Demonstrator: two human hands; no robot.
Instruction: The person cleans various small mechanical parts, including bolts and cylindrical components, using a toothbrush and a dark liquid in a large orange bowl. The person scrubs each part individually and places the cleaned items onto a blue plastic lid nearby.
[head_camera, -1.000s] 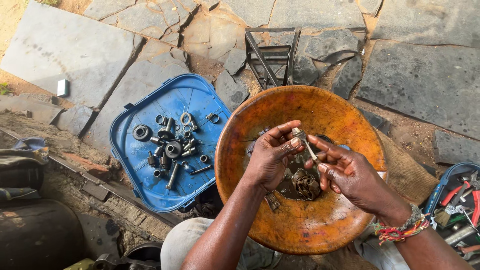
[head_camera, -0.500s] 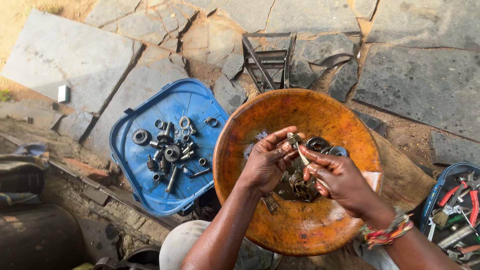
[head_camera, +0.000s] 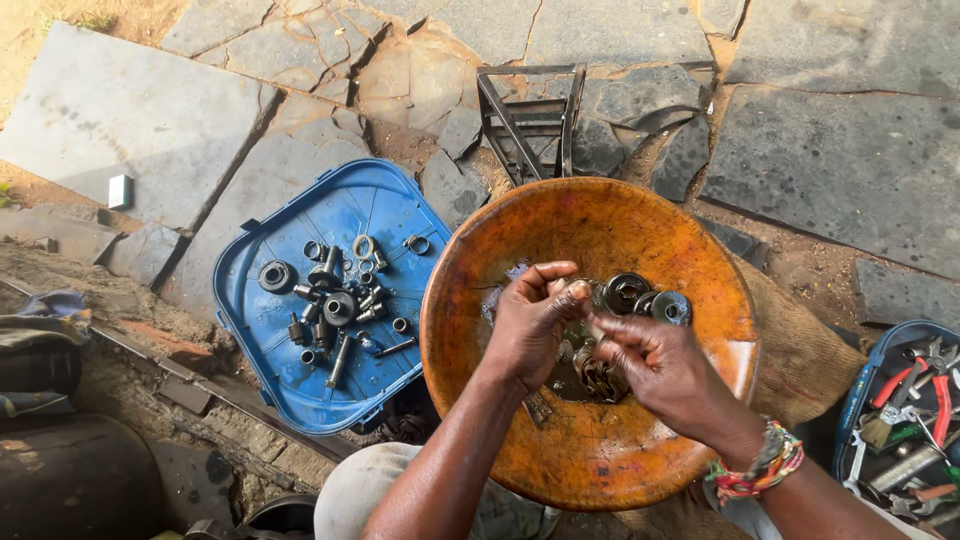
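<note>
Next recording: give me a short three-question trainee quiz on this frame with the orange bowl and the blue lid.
1. True or false: both hands are over the orange bowl.
2. Which wrist wears the beaded bracelet? A) left B) right
3. What lies on the blue lid?

Key
1. True: the left hand and right hand meet above the metal parts in its wet middle.
2. B.
3. Loose bearings, bolts and rings.
</note>
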